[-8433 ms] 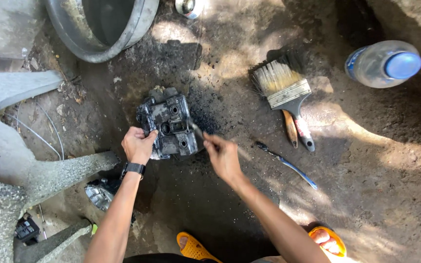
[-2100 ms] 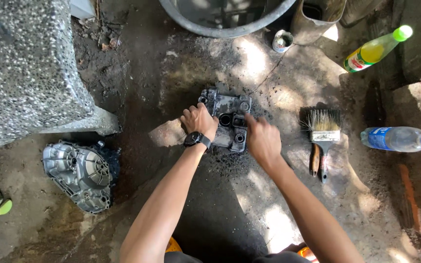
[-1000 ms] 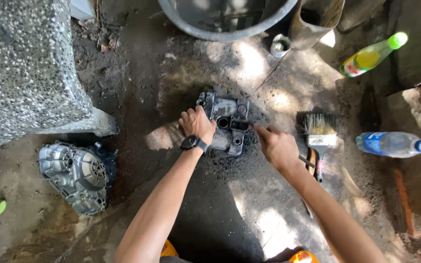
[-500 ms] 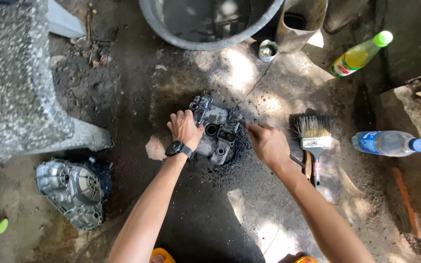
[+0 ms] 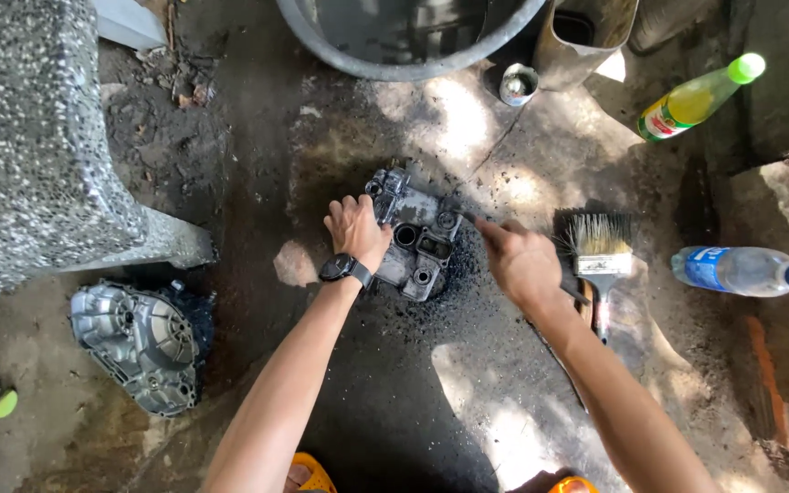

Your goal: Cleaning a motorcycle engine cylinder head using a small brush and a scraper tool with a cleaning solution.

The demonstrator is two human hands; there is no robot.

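Scraping step, by the look of it. Left hand lies flat-fingered on the engine part, which sits on oily ground. Right hand is closed round a thin tool, tip at the part's right edge. Next stroke needs firm bracing.

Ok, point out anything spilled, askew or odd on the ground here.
A black, oily-looking stain spreads over the concrete under and in front of the grimy metal engine part that the left hand steadies. Two bottles lie on their sides: a yellow-green one and a clear one with a blue cap. Nothing looks broken.
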